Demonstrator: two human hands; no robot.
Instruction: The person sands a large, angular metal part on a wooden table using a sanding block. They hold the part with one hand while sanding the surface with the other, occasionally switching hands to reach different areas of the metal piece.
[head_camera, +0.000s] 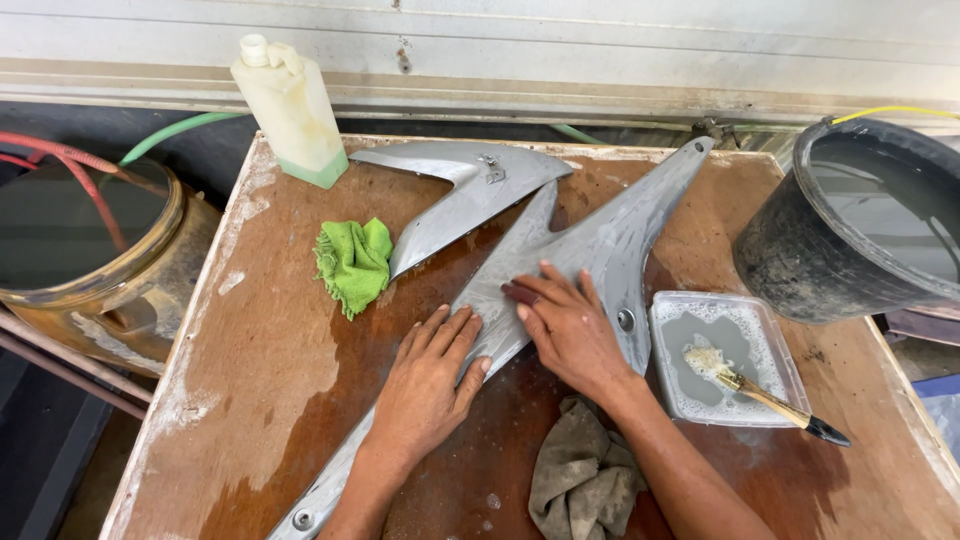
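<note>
Head view, looking down on a wet brown wooden table (280, 380) with a long grey forked panel (600, 245) lying diagonally across it, taken as the landmark for everything else. Left hand (428, 385) flat on the panel's lower stretch, fingers spread fairly wide, gripping nothing. Right hand (568, 330) just beside it, higher up the panel near the fork, palm down, fingertips pinning a small dark reddish pad (520, 293) against the surface, so more pressing than clutching.

Around the panel: second grey panel piece (455, 195) up and to its left, looks to be touching it where the two run together. Green cloth (353, 263) bunched up left of that piece, pale plastic bottle (290, 108) standing near the table's far edge beyond it. Clear shallow tray (672, 390) of grey soapy water just right of the panel, brush (765, 395) resting in it with the handle sticking out over the rim. Dirty grey rag (580, 480) crumpled below the panel, right against the right forearm. Black bucket (850, 230) of murky water off to the far right, amber tub (100, 255) with hoses well off to the left, past the table edge
</note>
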